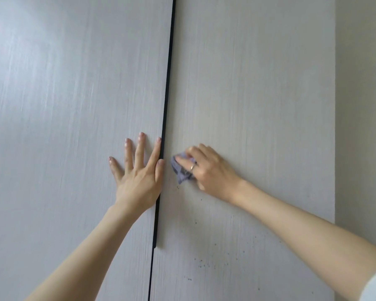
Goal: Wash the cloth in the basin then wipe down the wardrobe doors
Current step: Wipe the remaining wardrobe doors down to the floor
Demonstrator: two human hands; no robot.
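Pale grey wood-grain wardrobe doors (248, 83): your left hand (137, 172) presses flat, fingers spread; your right hand (206, 170) grips a crumpled lilac cloth (180, 170).

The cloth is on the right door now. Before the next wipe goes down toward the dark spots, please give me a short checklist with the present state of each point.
1. Cloth held firmly: ok, the right hand grips it bunched under curled fingers.
2. Cloth touching the right door: ok, it is pressed on the panel beside the black gap.
3. Left door steadied: ok, the left hand lies flat on it, fingers spread, next to the gap.
4. Dirt left to wipe: not ok, small dark specks remain below the cloth.
5. Cloth wet enough: cannot tell.
6. Fingers out of the gap: ok, the left forefinger lies along its edge, not inside.
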